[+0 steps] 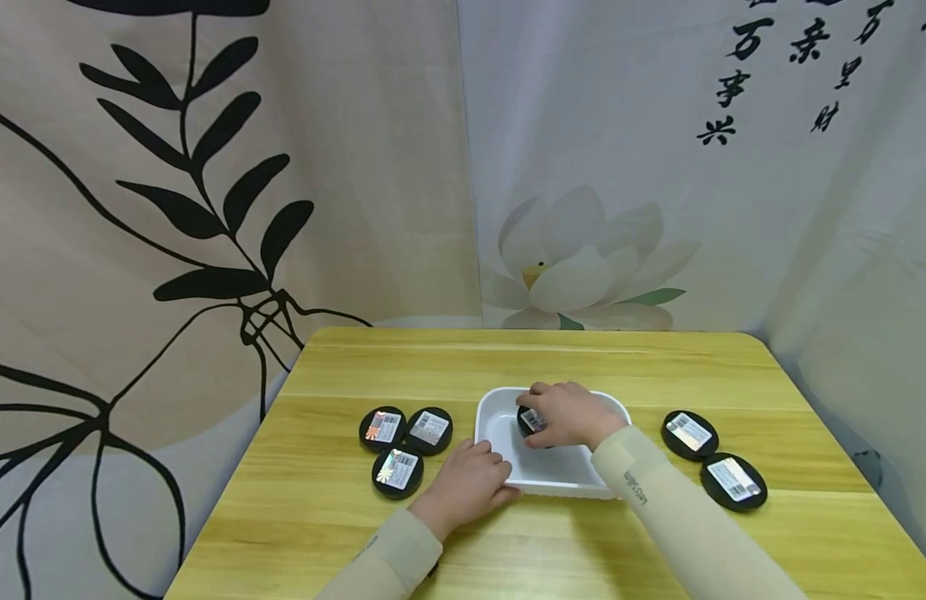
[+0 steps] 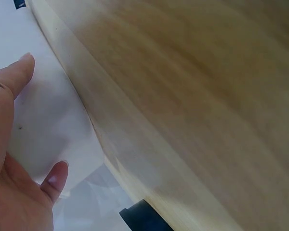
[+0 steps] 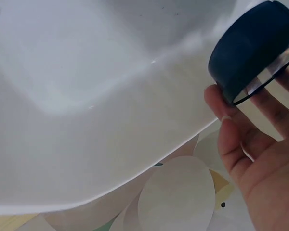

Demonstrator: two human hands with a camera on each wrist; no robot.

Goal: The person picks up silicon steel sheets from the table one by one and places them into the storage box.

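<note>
My right hand (image 1: 573, 414) reaches into a white rectangular plastic tray (image 1: 553, 486) and grips a round black container (image 1: 533, 420) with a barcode label. In the right wrist view, thumb and fingers hold that container (image 3: 253, 45) tilted over the tray's inside, close to its wall. My left hand (image 1: 468, 485) lies at the tray's near left corner with fingers extended, its fingertips right at the rim. The left wrist view shows its spread fingers (image 2: 21, 72) beside the white tray wall (image 2: 50, 110).
Left of the tray, three round black labelled containers (image 1: 397, 473) sit close together on the wooden table (image 1: 342, 533). Two more such containers (image 1: 733, 482) lie to the right, beside my right sleeve (image 1: 680, 508). Behind the table's far edge hangs a printed curtain (image 1: 402, 167).
</note>
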